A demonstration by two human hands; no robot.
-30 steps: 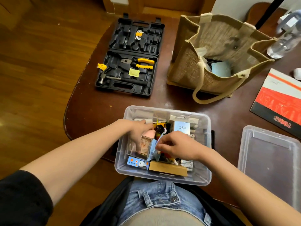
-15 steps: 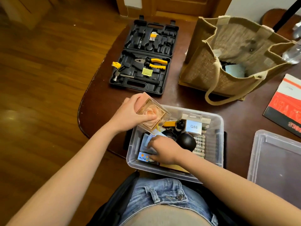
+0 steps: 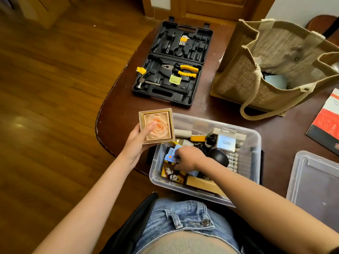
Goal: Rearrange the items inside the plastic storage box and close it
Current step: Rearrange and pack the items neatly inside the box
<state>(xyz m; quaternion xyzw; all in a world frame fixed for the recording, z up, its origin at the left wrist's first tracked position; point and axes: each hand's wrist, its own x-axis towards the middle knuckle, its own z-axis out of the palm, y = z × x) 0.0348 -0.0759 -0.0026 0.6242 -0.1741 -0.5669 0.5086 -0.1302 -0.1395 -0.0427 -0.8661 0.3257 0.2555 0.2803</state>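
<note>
- We see one clear box (image 3: pixel 255 143) open on the near edge of a dark table (image 3: pixel 119 114), just in front of the person's lap.
- One lid (image 3: pixel 315 180) lies flat on the table to the right of the box, apart from it.
- Left hand (image 3: pixel 136 142): held above the table at the box's far-left corner, gripping one rose case (image 3: pixel 156 126); the thumb lies across its clear face, the fingers are hidden beneath.
- Right hand (image 3: pixel 189 160): down inside the left half of the box, fingers curled onto one blue card (image 3: pixel 171 156); we cannot tell whether they pinch it or only press on it.
- Box contents we can count: one white carton marked "Q88" (image 3: pixel 226 143), one black dome (image 3: pixel 219 158), one yellow tool (image 3: pixel 198 138), one wooden block (image 3: pixel 203 184) against the near wall. Smaller items are too jumbled to count.
- Behind the box: one black tool case (image 3: pixel 174 65) lying open, with one pair of yellow-handled pliers (image 3: pixel 181 70), one hammer (image 3: pixel 146 84) and one set of hex keys (image 3: pixel 183 40).
- To the right of it: one jute bag (image 3: pixel 275 66), standing open.
- At the right edge: one red booklet (image 3: pixel 324 123), partly cut off.
</note>
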